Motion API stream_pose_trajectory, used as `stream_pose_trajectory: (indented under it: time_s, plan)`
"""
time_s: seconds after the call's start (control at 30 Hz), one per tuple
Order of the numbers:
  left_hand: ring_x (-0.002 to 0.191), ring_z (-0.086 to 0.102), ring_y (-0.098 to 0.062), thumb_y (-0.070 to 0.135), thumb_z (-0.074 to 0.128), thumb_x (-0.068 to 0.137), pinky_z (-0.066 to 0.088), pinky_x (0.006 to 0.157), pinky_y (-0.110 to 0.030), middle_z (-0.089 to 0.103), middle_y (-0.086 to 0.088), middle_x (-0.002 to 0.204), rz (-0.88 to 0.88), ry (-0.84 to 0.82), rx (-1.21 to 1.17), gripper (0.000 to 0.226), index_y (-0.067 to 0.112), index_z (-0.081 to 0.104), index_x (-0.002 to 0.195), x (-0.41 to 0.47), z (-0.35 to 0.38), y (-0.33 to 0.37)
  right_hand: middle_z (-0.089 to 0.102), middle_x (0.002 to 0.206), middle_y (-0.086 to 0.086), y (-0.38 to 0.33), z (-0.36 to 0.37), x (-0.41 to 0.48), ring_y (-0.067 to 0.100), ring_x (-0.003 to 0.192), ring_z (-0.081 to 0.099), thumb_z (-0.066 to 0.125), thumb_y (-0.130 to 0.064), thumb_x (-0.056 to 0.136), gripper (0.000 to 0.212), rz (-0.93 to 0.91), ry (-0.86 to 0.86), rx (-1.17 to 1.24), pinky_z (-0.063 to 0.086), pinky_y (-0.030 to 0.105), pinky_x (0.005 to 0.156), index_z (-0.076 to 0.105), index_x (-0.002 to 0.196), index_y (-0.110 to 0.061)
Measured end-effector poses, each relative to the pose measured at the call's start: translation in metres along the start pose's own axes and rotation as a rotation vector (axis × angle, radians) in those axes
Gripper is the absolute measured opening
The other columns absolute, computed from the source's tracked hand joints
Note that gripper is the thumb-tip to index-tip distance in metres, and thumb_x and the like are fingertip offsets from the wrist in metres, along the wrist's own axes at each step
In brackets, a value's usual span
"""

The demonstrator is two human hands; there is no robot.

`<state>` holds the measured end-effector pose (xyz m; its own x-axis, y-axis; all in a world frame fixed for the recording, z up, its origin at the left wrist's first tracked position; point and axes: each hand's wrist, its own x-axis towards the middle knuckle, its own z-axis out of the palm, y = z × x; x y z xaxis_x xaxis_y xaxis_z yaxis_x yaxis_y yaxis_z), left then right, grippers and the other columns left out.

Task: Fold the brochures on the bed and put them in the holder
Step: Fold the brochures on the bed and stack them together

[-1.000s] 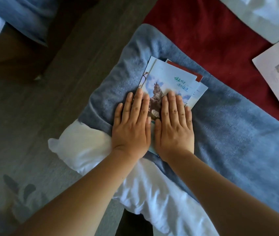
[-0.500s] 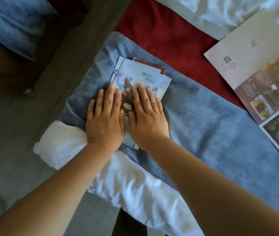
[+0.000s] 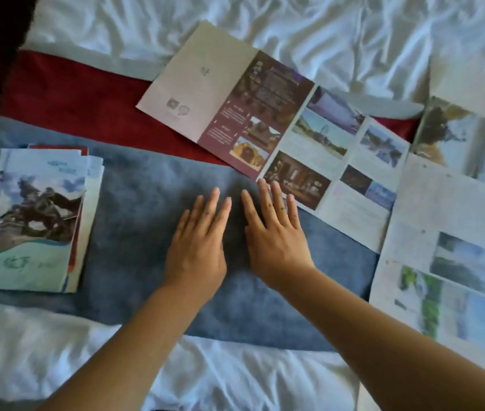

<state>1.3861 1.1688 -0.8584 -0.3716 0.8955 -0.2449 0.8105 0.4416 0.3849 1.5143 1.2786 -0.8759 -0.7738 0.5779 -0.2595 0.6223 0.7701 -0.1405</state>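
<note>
A stack of folded brochures point(image 3: 36, 215) with a horse-statue cover lies at the left on the blue towel point(image 3: 134, 203). My left hand point(image 3: 198, 241) and my right hand point(image 3: 276, 235) hover flat side by side over the bare towel, fingers straight, holding nothing. An unfolded brochure point(image 3: 265, 123) with maroon and photo panels lies just beyond my right fingertips. A second unfolded brochure point(image 3: 448, 262) lies at the right edge. No holder is visible.
A red blanket strip point(image 3: 81, 108) runs behind the towel. Rumpled white sheets point(image 3: 324, 34) cover the far bed and the near edge point(image 3: 220, 378). More open paper point(image 3: 469, 137) lies at the far right.
Both hands have lifted off the folded stack and moved right across the towel toward the unfolded brochure. The view has swung right, so the stack now sits at the left.
</note>
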Motion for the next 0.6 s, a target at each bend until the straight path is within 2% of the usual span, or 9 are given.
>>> stream_pose_trajectory:
  time_s: [0.07,0.13,0.23,0.37,0.5,0.6]
  plan:
    - [0.159,0.004,-0.024,0.002,0.042,0.099,0.012,0.128,-0.043,0.005,-0.001,0.171,0.157,-0.049,-0.075,0.070,0.018,0.016,0.163,0.020,0.010,0.039,0.003,0.171,0.015,0.041,-0.004,-0.017,0.035,0.158,-0.004,0.043,-0.032,0.101,0.071,0.041,0.029,-0.010,0.003,0.054,0.127,0.014,0.164,-0.015]
    - [0.158,0.007,-0.024,0.002,0.041,0.099,0.009,0.128,-0.038,0.007,-0.001,0.171,0.236,-0.034,-0.082,0.068,0.016,0.020,0.162,0.037,0.019,0.074,-0.003,0.171,0.014,0.078,-0.005,-0.032,0.032,0.157,-0.010,0.036,-0.038,0.104,0.071,0.157,0.040,0.011,-0.001,0.051,0.127,0.005,0.164,-0.017]
    - [0.158,0.008,-0.024,0.007,0.040,0.103,0.004,0.126,-0.033,0.010,-0.002,0.171,0.265,-0.014,-0.079,0.062,0.015,0.022,0.162,0.054,0.030,0.116,-0.013,0.170,0.014,0.128,-0.005,-0.056,0.031,0.156,-0.018,0.024,-0.045,0.105,0.070,0.365,0.034,0.070,-0.011,0.046,0.125,-0.007,0.163,-0.021]
    - [0.158,0.005,-0.026,0.017,0.038,0.107,0.012,0.128,-0.045,0.011,-0.005,0.171,0.376,-0.070,-0.034,0.056,0.012,0.025,0.161,0.058,0.059,0.168,-0.019,0.170,0.008,0.184,-0.002,-0.100,0.029,0.155,-0.022,0.013,-0.045,0.105,0.065,0.488,0.029,0.167,-0.015,0.044,0.125,-0.013,0.162,-0.028]
    - [0.158,0.005,-0.026,0.033,0.024,0.106,0.007,0.128,-0.049,0.013,-0.005,0.170,0.447,-0.143,0.049,0.058,0.014,0.028,0.161,0.047,0.097,0.217,-0.016,0.170,0.008,0.221,0.002,-0.140,0.025,0.155,-0.022,0.011,-0.049,0.104,0.066,0.529,0.061,0.210,-0.016,0.041,0.125,-0.006,0.164,-0.028]
    - [0.158,0.005,-0.027,0.036,0.020,0.104,0.003,0.127,-0.052,0.012,-0.003,0.170,0.458,-0.158,0.115,0.061,0.016,0.028,0.161,0.040,0.119,0.251,-0.020,0.169,0.011,0.245,0.009,-0.166,0.025,0.154,-0.026,0.013,-0.056,0.105,0.068,0.621,0.081,0.238,-0.016,0.040,0.124,-0.011,0.163,-0.029]
